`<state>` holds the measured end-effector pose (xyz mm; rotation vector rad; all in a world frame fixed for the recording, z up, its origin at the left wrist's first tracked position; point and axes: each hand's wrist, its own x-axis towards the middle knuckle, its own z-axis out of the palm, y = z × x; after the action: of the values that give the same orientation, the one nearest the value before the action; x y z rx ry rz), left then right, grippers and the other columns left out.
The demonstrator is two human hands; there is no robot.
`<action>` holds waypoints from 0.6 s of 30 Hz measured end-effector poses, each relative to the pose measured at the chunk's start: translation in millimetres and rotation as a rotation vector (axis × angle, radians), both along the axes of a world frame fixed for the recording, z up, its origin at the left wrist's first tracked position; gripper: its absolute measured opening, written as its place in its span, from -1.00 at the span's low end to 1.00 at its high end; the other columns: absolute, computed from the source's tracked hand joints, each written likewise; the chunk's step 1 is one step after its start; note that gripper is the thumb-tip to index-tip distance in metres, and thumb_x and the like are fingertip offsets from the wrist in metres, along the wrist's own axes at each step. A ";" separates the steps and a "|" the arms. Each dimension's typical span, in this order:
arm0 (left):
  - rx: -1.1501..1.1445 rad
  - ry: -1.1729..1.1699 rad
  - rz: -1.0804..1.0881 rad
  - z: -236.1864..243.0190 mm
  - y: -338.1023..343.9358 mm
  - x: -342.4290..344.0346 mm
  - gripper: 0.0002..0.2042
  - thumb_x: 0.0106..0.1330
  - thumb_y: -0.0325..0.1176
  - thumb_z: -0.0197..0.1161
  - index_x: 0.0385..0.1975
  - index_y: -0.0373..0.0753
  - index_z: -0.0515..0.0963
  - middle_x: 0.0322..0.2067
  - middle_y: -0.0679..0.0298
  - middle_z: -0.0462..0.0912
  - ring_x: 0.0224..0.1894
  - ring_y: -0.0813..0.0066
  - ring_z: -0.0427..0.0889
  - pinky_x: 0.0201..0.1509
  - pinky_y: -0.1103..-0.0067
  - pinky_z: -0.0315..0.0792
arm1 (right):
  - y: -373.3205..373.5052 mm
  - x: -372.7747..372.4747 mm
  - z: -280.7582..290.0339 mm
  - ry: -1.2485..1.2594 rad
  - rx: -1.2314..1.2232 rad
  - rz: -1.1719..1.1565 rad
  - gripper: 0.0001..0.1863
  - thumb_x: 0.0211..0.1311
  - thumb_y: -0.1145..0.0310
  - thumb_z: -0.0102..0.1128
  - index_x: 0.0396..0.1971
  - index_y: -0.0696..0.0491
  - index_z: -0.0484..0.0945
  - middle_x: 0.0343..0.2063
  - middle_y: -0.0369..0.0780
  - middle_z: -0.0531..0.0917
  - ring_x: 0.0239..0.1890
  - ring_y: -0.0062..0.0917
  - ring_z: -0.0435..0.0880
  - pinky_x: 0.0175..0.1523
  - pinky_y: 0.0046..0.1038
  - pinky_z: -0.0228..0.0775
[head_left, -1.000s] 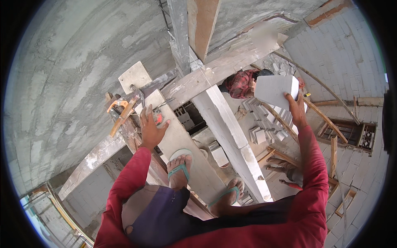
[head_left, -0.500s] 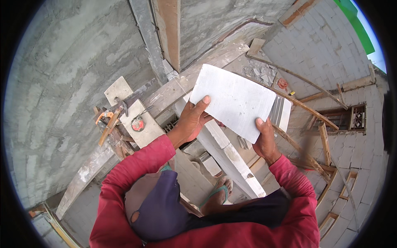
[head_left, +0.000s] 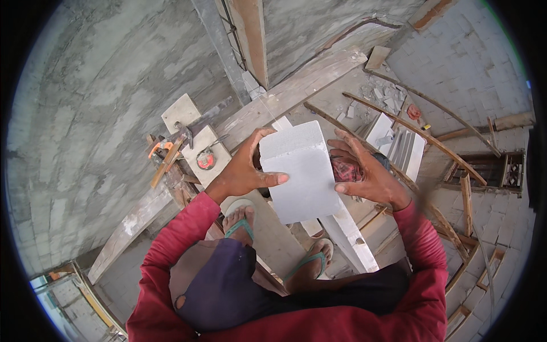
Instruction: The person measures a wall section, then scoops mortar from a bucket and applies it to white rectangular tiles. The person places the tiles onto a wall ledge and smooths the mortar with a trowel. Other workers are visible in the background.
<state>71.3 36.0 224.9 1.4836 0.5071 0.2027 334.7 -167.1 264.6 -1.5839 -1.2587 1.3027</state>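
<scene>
A pale grey lightweight concrete block [head_left: 305, 182] is held up in front of me, its long face and one end face showing. My left hand [head_left: 245, 165] grips its left side, thumb across the front face and fingers behind the edge. Beside the right edge, my right hand [head_left: 376, 176] has its fingers spread, and its thumb tip is very near the block; whether it touches I cannot tell. Below the block runs a narrow white block wall [head_left: 348, 236], partly hidden by it. A red checked cloth [head_left: 346, 170] shows behind my right hand.
On boards at the left lie a red tape measure [head_left: 205, 159], a hammer [head_left: 186, 133] and an orange-handled tool [head_left: 159, 149]. A long timber beam [head_left: 307, 80] crosses behind. Wooden poles [head_left: 416, 131], stacked white blocks [head_left: 409, 151] and rubble [head_left: 387, 94] are at the right.
The block has been turned from a wide tilted position to an upright one and brought lower. My right hand has loosened from its corner and spread its fingers. The view has shifted slightly.
</scene>
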 end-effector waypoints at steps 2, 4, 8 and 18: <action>0.020 -0.001 -0.092 12.4 -0.5 4.4 -0.05 0.05 0.01 0.70 0.39 -0.24 0.31 0.19 0.18 0.48 0.33 0.28 0.48 0.43 0.33 0.35 | 18.6 -6.8 10.6 -0.185 0.001 0.091 0.20 0.17 -0.09 0.56 0.61 0.12 0.00 0.42 0.15 0.38 0.47 0.02 0.41 0.52 -0.11 0.30; 0.118 0.054 -0.165 22.3 4.9 9.8 0.01 -0.06 0.02 0.76 0.37 -0.22 0.31 0.20 0.16 0.47 0.35 0.23 0.45 0.46 0.32 0.32 | 29.2 -8.7 26.7 -0.286 -0.031 0.181 0.23 0.11 -0.09 0.59 0.59 0.14 0.02 0.38 0.17 0.43 0.41 0.05 0.48 0.48 -0.14 0.34; 0.257 0.013 -0.246 25.6 26.2 20.2 0.07 -0.04 -0.01 0.77 0.45 -0.24 0.25 0.31 0.09 0.42 0.43 0.17 0.41 0.54 0.28 0.27 | 43.6 -8.1 51.0 -0.282 -0.119 0.161 0.13 0.04 -0.04 0.63 0.49 0.19 0.19 0.23 0.17 0.56 0.27 -0.04 0.62 0.38 -0.16 0.42; -0.139 0.049 0.486 -98.7 38.7 12.6 -0.42 0.57 -0.08 0.31 0.40 -0.31 0.37 0.29 0.06 0.53 0.33 0.27 0.55 0.46 0.36 0.42 | 124.9 -11.0 -6.6 -0.610 0.142 -0.335 -0.08 0.09 0.25 0.64 0.33 0.31 0.26 0.09 0.16 0.62 0.14 -0.08 0.69 0.26 -0.20 0.51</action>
<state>83.9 74.7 126.2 1.2134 0.9006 0.5031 323.7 -42.2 258.0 -2.0583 -1.3145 0.5202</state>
